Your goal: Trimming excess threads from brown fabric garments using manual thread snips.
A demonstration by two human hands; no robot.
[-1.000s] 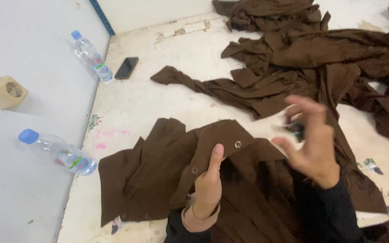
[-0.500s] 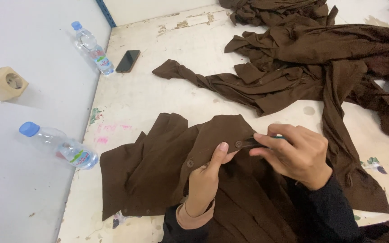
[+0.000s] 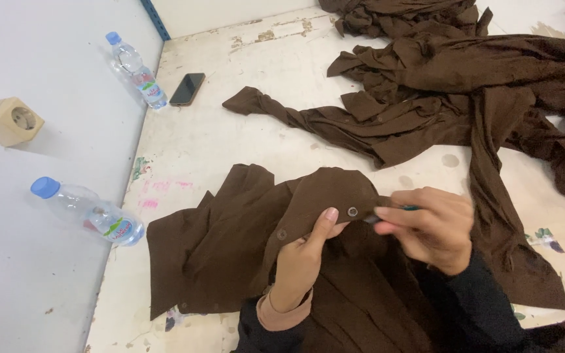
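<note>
Brown garment between both hands

1. A clear plastic bottle with a blue cap and blue-white label is lying off the tabletop's far left edge.
2. A dark-screened phone is lying just beside it.
3. Another blue-capped bottle, its label green, blue and red, is lying off the near left edge.

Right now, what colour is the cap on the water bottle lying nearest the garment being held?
Blue. The cap on the near bottle shows clearly in the head view.
</note>
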